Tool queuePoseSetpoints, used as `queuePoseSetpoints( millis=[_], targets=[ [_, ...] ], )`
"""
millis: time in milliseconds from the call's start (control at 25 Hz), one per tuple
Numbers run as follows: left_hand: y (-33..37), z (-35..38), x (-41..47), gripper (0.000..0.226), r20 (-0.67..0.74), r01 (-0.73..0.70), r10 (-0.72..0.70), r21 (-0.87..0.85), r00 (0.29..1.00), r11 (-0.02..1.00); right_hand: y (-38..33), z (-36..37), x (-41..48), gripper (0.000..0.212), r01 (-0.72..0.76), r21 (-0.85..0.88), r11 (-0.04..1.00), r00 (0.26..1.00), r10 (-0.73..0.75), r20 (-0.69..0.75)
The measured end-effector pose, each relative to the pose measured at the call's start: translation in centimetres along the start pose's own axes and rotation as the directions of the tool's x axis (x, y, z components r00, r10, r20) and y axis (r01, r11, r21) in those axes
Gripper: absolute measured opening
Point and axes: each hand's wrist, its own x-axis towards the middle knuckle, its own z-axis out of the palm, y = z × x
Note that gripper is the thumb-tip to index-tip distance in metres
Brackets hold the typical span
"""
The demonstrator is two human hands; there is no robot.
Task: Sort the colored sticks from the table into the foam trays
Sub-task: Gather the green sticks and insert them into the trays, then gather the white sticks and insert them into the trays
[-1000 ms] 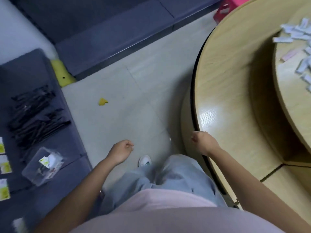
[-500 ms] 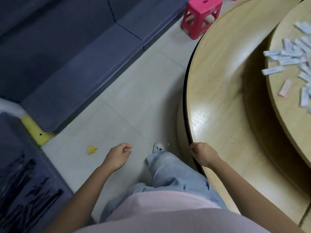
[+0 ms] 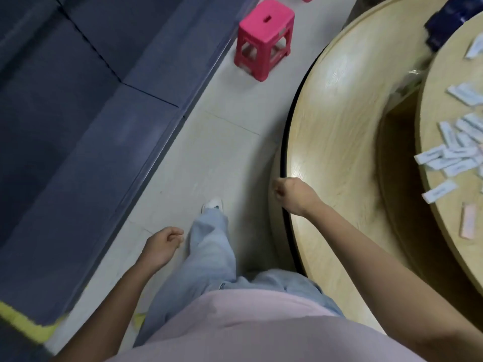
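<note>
**Both hands bare, the sticks well out of reach on the upper tier**

The person stands on the floor beside the round table [image 3: 337,121]. The left hand [image 3: 162,245] hangs over the floor and the right hand [image 3: 291,195] sits above the table's dark rim. On each hand the fingers are curled in toward the palm, and I can see nothing pinched in either.

The colored sticks [image 3: 444,159] lie scattered on the raised inner tier, well apart from both hands. I count one pink stick [image 3: 468,222] lying alone near the tier's edge. The pale blue-white ones number at least a dozen, but they overlap and run off the frame, so I can't give an exact count.

A dark blue object [image 3: 453,20] sits at the far side of the table. It may be a foam tray, though I cannot tell. There is one pink stool [image 3: 264,35] on the floor ahead, plus a red sliver of something at the top edge.

To my eye, sorting hasn't begun. The risks:
- A reach across the lower ring could sweep a forearm through the heap and knock sticks into the gap between the tiers.
- The overlapping pale pieces could come up two at a time.
- The stool stands in the walkway, so a foot could catch it.
</note>
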Motion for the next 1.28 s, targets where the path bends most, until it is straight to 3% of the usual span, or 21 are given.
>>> queuePoseSetpoints(
  millis=[160, 280, 480, 600, 920, 1120, 1160, 1280],
  targets=[
    [8.9, -6.4, 9.3, 0.017, 0.115, -0.136, 0.113, 0.209, 0.987, 0.968, 0.1, -1.8, 3.7, 0.022, -0.218, 0.16, 0.963, 0.975, 0.223, -0.011],
    [18.0, -10.6, 15.9, 0.018, 0.16, -0.28, 0.237, 0.362, 0.958, 0.889, -0.6, -3.7, 5.0, 0.025, -0.371, 0.384, 0.845, 0.907, 0.419, -0.047],
    [33.6, -8.3, 23.5, 0.02, 0.355, -0.532, 0.407, 0.413, 0.841, 0.739, 1.3, -5.2, 6.3, 0.027, -0.496, 0.557, 0.666, 0.787, 0.616, -0.036],
    [40.2, -3.9, 25.9, 0.019, 0.495, -0.623, 0.412, 0.407, 0.765, 0.668, 4.3, -7.0, 8.0, 0.027, -0.525, 0.626, 0.576, 0.721, 0.692, -0.032],
    [49.9, 3.5, 28.7, 0.013, 0.723, -0.744, 0.276, 0.471, 0.633, 0.474, 13.4, -18.7, 10.6, 0.027, -0.5, 0.716, 0.487, 0.569, 0.808, -0.151],
    [61.5, 11.1, 26.2, 0.018, 0.874, -0.913, 0.301, 0.304, 0.381, 0.272, 16.9, -25.1, 8.7, 0.023, -0.36, 0.85, 0.385, 0.407, 0.885, -0.228],
    [64.2, 13.3, 25.4, 0.019, 0.895, -0.939, 0.314, 0.251, 0.318, 0.236, 17.6, -26.1, 8.3, 0.022, -0.337, 0.872, 0.355, 0.35, 0.907, -0.234],
    [71.9, 20.4, 22.0, 0.02, 0.937, -0.993, 0.33, 0.085, 0.109, 0.086, 20.6, -28.0, 6.4, 0.02, -0.273, 0.943, 0.189, 0.083, 0.981, -0.173]
  ],
)
